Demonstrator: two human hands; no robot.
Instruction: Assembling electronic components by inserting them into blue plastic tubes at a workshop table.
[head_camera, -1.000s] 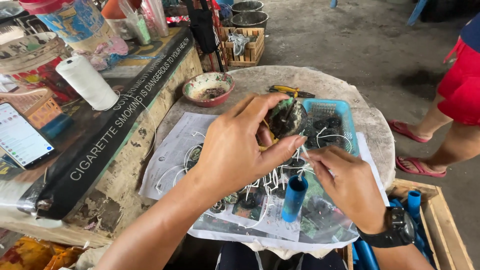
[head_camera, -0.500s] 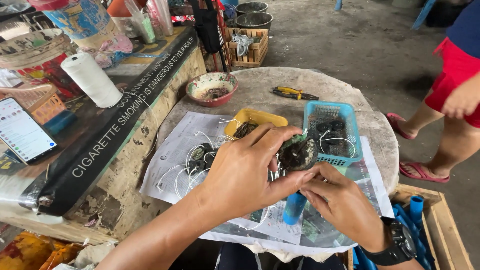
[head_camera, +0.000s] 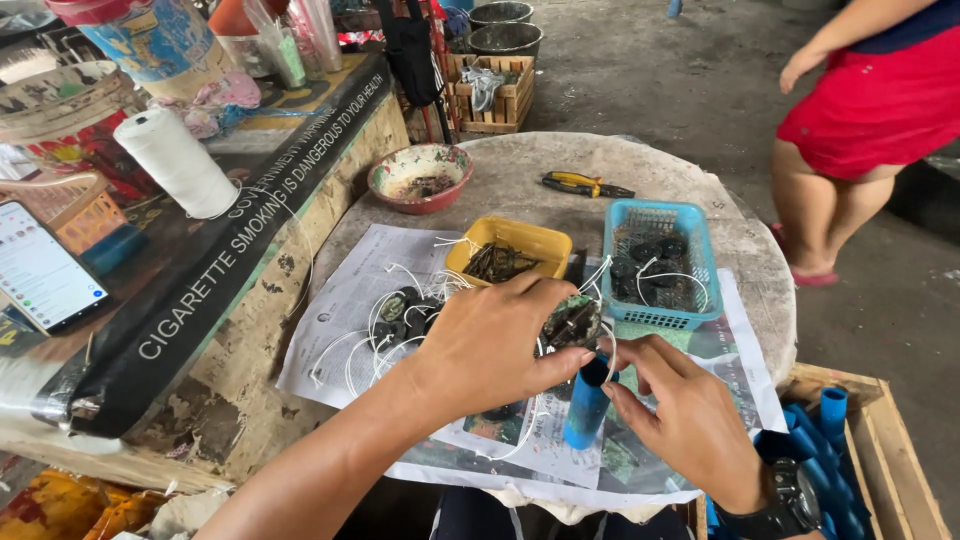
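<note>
My left hand grips a dark round bundle with white string trailing from it, held over the newspaper. My right hand, with a black watch on its wrist, pinches the white string just beside the top of a blue plastic tube that stands upright on the paper. More dark round pieces with white strings lie on the paper to the left of my hands. A yellow tray and a blue basket with dark pieces sit just beyond.
A round concrete table carries a patterned bowl and yellow-handled pliers. At left stands a counter with a white thread spool and a phone. A wooden crate of blue tubes sits at right. A person in red shorts stands behind.
My left hand brought the dark bundle from above the blue basket down toward me. My right hand rose to the blue tube's top. The person in red stepped further into view.
</note>
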